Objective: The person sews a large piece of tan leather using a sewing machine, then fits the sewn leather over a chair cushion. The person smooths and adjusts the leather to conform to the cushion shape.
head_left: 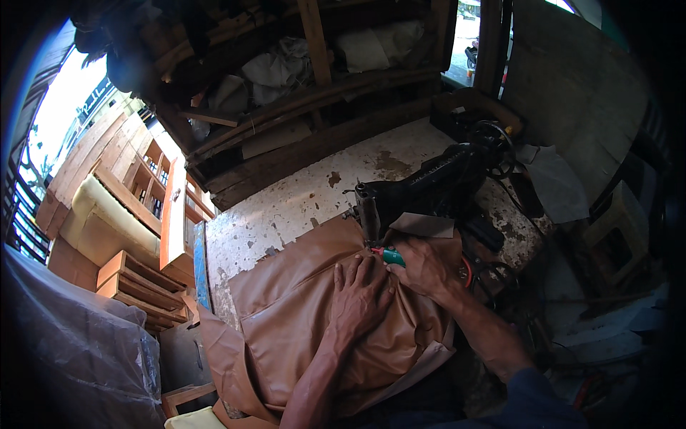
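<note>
A large piece of brown leather-like fabric spreads in folds over the worktable and down its near edge. My left hand lies flat on it with the fingers stretched forward. My right hand is closed around a small green object with a red tip, whose exact kind I cannot make out. That tip points left, just beside the needle end of a black sewing machine. A stiff flap of the fabric's paler underside stands up behind my right hand.
The machine's handwheel is at the far right, near a dark box. Scissors-like black handles lie right of my right hand. Wooden shelving with cloth stands behind; wooden furniture frames and plastic sheeting are left.
</note>
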Action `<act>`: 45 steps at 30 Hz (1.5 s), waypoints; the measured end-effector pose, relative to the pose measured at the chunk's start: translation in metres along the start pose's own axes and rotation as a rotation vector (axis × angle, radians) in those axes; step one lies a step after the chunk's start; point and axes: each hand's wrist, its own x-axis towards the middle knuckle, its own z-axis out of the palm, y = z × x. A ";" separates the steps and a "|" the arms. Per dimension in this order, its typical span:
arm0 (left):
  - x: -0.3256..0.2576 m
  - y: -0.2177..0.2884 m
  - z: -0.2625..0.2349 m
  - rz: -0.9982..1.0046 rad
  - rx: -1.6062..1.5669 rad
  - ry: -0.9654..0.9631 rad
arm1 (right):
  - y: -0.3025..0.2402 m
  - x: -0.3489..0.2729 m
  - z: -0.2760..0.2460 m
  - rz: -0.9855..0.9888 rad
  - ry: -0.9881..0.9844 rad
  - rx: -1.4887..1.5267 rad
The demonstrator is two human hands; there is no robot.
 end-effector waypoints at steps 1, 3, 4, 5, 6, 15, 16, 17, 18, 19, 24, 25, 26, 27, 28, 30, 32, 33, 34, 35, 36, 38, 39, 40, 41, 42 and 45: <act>0.000 0.000 0.000 -0.003 0.003 -0.007 | -0.001 0.001 0.001 -0.002 0.019 0.003; 0.000 0.000 -0.001 -0.005 0.012 -0.016 | -0.003 0.002 0.000 0.010 0.037 0.006; 0.000 0.001 -0.002 -0.006 0.016 -0.017 | -0.004 0.002 -0.001 0.000 0.059 0.018; 0.000 0.001 -0.002 -0.006 0.032 -0.019 | -0.006 0.001 -0.004 0.007 0.058 0.026; -0.001 0.001 -0.002 -0.005 0.019 -0.012 | -0.008 -0.001 -0.007 0.036 0.035 0.028; 0.001 0.003 -0.001 -0.024 -0.035 0.031 | 0.011 -0.114 -0.096 0.187 0.338 0.588; 0.002 0.004 -0.002 -0.027 -0.028 0.024 | 0.021 -0.140 -0.107 0.310 0.386 0.752; 0.002 0.005 -0.003 -0.026 -0.023 0.015 | 0.031 -0.169 -0.117 0.438 0.428 0.940; 0.003 0.007 -0.005 -0.018 -0.018 0.003 | 0.042 -0.195 -0.122 0.451 0.515 1.058; 0.003 0.009 -0.007 -0.019 -0.007 -0.001 | 0.055 -0.222 -0.130 0.505 0.547 1.068; 0.004 0.012 -0.014 0.013 -0.022 -0.021 | 0.095 -0.337 -0.136 0.630 0.854 1.063; 0.005 0.010 -0.012 0.021 -0.028 -0.024 | 0.104 -0.346 -0.136 0.624 0.963 1.041; 0.003 0.007 -0.013 -0.020 -0.011 -0.059 | 0.112 -0.349 -0.141 0.603 1.025 0.907; 0.002 0.004 -0.012 0.002 -0.021 -0.048 | 0.121 -0.344 -0.146 0.671 1.078 0.764; 0.001 0.002 -0.011 0.005 -0.045 -0.043 | 0.131 -0.332 -0.152 0.528 1.086 0.729; -0.002 -0.002 -0.010 0.035 -0.027 -0.034 | 0.153 -0.292 -0.168 0.490 1.006 0.563; -0.004 -0.004 -0.009 0.025 -0.031 -0.080 | 0.181 -0.231 -0.170 0.462 0.837 0.426; -0.006 -0.005 -0.009 0.029 -0.008 -0.085 | 0.196 -0.198 -0.169 0.423 0.784 0.413; -0.006 -0.005 -0.009 0.020 -0.024 -0.073 | 0.209 -0.172 -0.166 0.422 0.765 0.441; -0.007 -0.005 -0.009 0.026 -0.038 -0.068 | 0.221 -0.149 -0.160 0.298 0.669 0.303; -0.008 -0.005 -0.010 0.020 -0.030 -0.053 | 0.232 -0.128 -0.149 0.303 0.705 0.187; -0.009 -0.004 -0.010 0.028 -0.033 -0.056 | 0.245 -0.106 -0.137 0.416 0.606 0.061; -0.009 -0.003 -0.009 0.044 -0.033 -0.032 | 0.246 -0.100 -0.135 0.484 0.556 0.059; -0.009 -0.004 -0.009 0.049 -0.032 -0.044 | 0.240 -0.097 -0.132 0.462 0.588 -0.025; -0.008 -0.005 -0.008 0.043 -0.012 -0.076 | 0.229 -0.098 -0.132 0.475 0.620 -0.081; -0.007 -0.004 -0.007 0.071 -0.039 -0.053 | 0.211 -0.096 -0.131 0.516 0.668 -0.033; -0.009 -0.005 -0.005 0.051 -0.020 -0.031 | 0.122 -0.093 -0.128 0.395 0.977 -0.183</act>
